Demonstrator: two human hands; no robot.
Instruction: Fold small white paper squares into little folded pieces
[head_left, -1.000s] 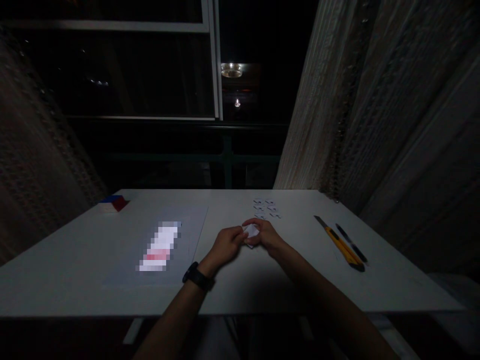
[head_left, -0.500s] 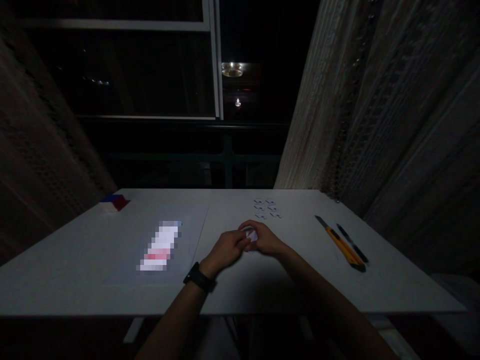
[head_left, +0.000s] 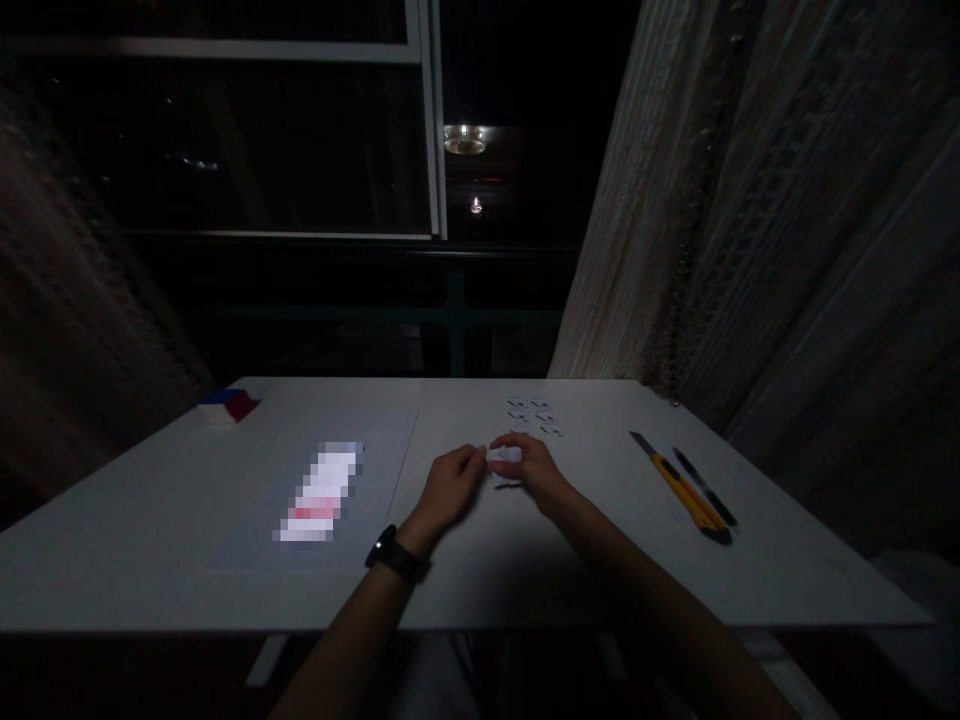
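Observation:
Between my two hands, over the middle of the white table, is a small piece of white paper (head_left: 507, 471), partly covered by fingers. My right hand (head_left: 538, 470) grips it with thumb and fingers curved around its right side. My left hand (head_left: 451, 484), with a dark watch on the wrist, has its fingers closed at the paper's left edge; its fingertips are partly hidden. Just beyond the hands lie several small paper pieces (head_left: 544, 418) with dark marks, set out in two columns; my right hand covers part of the nearest row.
A yellow utility knife (head_left: 684, 491) and a dark pen (head_left: 705, 486) lie on the table (head_left: 585, 590) at the right. To the left is a large pale sheet (head_left: 247, 535) with a blurred-out patch. A blue, red and white block (head_left: 227, 406) sits back left. Curtains (head_left: 622, 200) flank the window.
My left hand has drawn slightly left, and my right hand has shifted a little right and back. More of the white paper now shows between them.

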